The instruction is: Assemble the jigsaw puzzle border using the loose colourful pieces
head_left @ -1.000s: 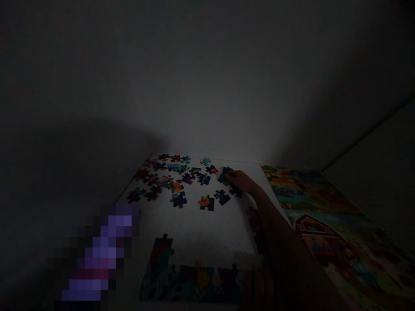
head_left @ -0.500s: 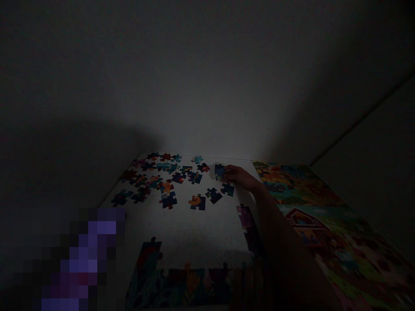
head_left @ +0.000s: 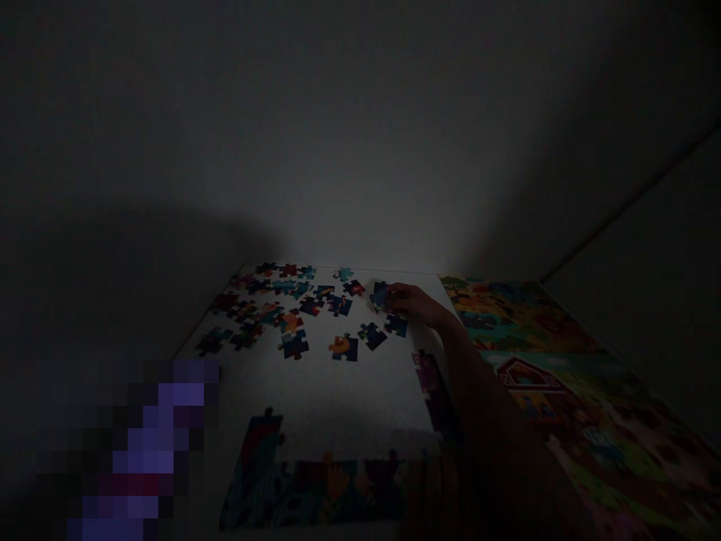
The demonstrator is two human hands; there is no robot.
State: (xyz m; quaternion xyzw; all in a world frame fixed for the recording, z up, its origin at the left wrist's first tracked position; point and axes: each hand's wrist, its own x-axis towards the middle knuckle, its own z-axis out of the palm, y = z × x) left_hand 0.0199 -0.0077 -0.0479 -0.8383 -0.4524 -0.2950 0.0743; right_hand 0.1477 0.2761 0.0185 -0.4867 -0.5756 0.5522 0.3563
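My right hand (head_left: 412, 302) reaches to the far right part of a white board (head_left: 338, 398), fingers closed on the edge of a dark blue puzzle piece (head_left: 379, 296). A little nearer, below the fingers, lies another dark blue puzzle piece (head_left: 396, 325), with a green-and-blue piece (head_left: 372, 335) beside it. Left of these rests a piece with an orange shape (head_left: 343, 346). Joined pieces form a strip (head_left: 338, 488) along the near edge, and purple pieces (head_left: 426, 372) run up the right side, partly behind my forearm. My left hand does not show.
Several loose puzzle pieces (head_left: 264, 312) spread over the board's far left. To the right lie colourful pictures, one with a red barn (head_left: 526, 374). A pale wall (head_left: 360, 150) rises behind the board. Something purple and pixelated (head_left: 143, 443) covers the lower left. The light is dim.
The held puzzle piece has tilted slightly and shifted a little to the left with my right hand. The view has moved a touch; the other pieces lie as before.
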